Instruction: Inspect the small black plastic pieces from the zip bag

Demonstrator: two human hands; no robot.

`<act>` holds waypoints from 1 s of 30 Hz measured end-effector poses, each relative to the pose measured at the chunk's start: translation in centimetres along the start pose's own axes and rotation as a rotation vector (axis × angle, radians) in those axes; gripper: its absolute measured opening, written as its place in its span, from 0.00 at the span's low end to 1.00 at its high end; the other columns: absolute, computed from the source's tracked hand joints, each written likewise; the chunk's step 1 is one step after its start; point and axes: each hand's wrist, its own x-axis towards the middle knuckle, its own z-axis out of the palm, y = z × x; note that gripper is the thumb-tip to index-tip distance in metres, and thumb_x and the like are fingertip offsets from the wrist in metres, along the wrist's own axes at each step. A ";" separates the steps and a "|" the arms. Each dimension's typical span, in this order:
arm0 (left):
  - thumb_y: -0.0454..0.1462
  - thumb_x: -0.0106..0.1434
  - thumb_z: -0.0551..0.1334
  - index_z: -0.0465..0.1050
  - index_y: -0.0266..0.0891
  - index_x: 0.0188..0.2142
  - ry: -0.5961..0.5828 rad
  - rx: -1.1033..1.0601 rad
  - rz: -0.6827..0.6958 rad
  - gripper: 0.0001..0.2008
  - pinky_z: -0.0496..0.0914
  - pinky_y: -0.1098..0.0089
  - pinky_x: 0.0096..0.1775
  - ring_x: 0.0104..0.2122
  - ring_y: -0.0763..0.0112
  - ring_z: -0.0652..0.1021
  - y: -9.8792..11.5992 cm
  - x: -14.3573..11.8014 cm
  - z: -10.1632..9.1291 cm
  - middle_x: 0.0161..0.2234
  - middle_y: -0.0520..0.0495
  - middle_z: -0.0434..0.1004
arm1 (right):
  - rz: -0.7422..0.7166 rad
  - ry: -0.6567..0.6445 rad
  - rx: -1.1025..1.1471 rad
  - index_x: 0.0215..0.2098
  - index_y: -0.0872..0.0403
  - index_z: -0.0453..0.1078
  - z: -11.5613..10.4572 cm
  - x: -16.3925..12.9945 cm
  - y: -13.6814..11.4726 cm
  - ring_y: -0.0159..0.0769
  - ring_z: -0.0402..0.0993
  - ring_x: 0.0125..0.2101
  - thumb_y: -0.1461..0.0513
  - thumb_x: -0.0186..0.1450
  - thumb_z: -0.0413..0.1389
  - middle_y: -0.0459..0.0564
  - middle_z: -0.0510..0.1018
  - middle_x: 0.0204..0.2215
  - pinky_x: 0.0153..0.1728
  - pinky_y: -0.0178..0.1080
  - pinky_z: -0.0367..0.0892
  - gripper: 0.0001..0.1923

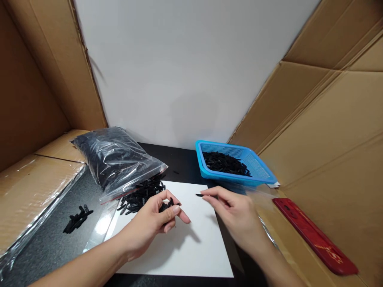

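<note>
Brown corrugated cardboard panels lean in on the left and right, creased and matte, framing a plain white wall at the far side. Below them lies a dark, glossy desk, and on its near middle a flat white rectangular sheet with sharp corners. At far left of the sheet slumps a clear, crinkled plastic bag with a red strip along its mouth, stuffed with small black parts; its open mouth faces near and right, and a loose pile of black pieces spills from it onto the sheet's far left corner. At far right sits a bright blue plastic basket, rectangular with meshed walls, holding a shallow heap of the same slim black pieces. Along the near right edge rests a long, shiny red flat object with faint gold markings too small to read. A small cluster of black pieces lies apart on the desk at near left. The left hand is cupped, fingers curled around a few black pieces over the sheet. The right hand pinches one thin black piece between its fingertips; that sliver's long axis runs left to right, its free end pointing left toward the other hand.
</note>
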 end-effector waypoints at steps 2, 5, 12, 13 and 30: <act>0.42 0.63 0.64 0.65 0.38 0.33 0.032 0.049 0.012 0.11 0.49 0.72 0.26 0.20 0.80 0.58 -0.1 0.1 -0.1 0.28 0.48 0.79 | 0.005 -0.145 -0.224 0.28 0.49 0.78 -1.6 0.3 2.0 0.35 0.69 0.18 0.63 0.63 0.58 0.47 0.79 0.20 0.20 0.35 0.54 0.08; 0.43 0.62 0.64 0.66 0.38 0.32 0.061 0.100 0.018 0.12 0.47 0.72 0.25 0.20 0.80 0.58 -0.2 0.1 -0.2 0.24 0.51 0.76 | -0.014 -0.252 -0.414 0.17 0.51 0.73 -2.7 0.5 3.6 0.34 0.65 0.15 0.67 0.59 0.60 0.46 0.74 0.14 0.19 0.35 0.47 0.13; 0.42 0.64 0.62 0.67 0.38 0.41 0.061 -0.003 0.030 0.11 0.48 0.72 0.26 0.21 0.81 0.59 0.3 -0.2 -0.2 0.32 0.49 0.78 | -0.148 -0.289 -0.017 0.46 0.51 0.74 -0.3 1.6 -2.8 0.33 0.67 0.22 0.66 0.70 0.43 0.44 0.72 0.22 0.24 0.34 0.59 0.18; 0.42 0.64 0.62 0.66 0.39 0.41 0.064 -0.016 0.036 0.11 0.49 0.72 0.26 0.21 0.81 0.60 0.4 -0.2 -0.2 0.32 0.49 0.78 | -0.170 -0.272 0.029 0.45 0.51 0.75 0.3 1.8 -3.6 0.34 0.69 0.24 0.66 0.70 0.44 0.45 0.73 0.24 0.26 0.34 0.60 0.18; 0.45 0.61 0.65 0.70 0.36 0.31 0.100 -0.050 0.090 0.14 0.46 0.71 0.25 0.18 0.82 0.57 0.4 0.4 -0.9 0.27 0.48 0.78 | 0.051 -0.103 0.619 0.27 0.51 0.81 3.4 1.9 -3.0 0.38 0.75 0.26 0.59 0.57 0.66 0.49 0.81 0.24 0.29 0.38 0.69 0.04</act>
